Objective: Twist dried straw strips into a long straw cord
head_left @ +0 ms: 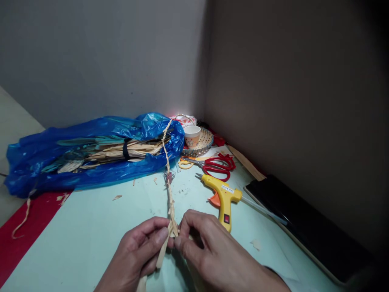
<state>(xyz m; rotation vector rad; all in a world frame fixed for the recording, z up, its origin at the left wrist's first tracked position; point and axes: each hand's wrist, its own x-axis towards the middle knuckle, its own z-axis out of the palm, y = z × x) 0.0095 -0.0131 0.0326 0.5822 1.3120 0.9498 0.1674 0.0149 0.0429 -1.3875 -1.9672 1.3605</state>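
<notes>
A long pale braid of dried plant fibre (169, 178) runs from the back of the table toward me, ending in loose flat strips between my hands. My left hand (136, 251) pinches the strips on the left side, and one strip hangs down below its thumb. From the right, my right hand (209, 247) closes thumb and fingers on the strands just at the braid's lower end. Beyond my right hand lies a yellow glue gun (223, 196) with an orange trigger and a clear glue stick in its back.
A blue plastic bag (91, 129) holding a bundle of dried strips (136, 149) lies at the back left. Red-handled scissors (217, 167), a woven basket (206, 140) and a paper cup (192, 138) stand near the corner. At right rests a black flat object (298, 219) against the wall.
</notes>
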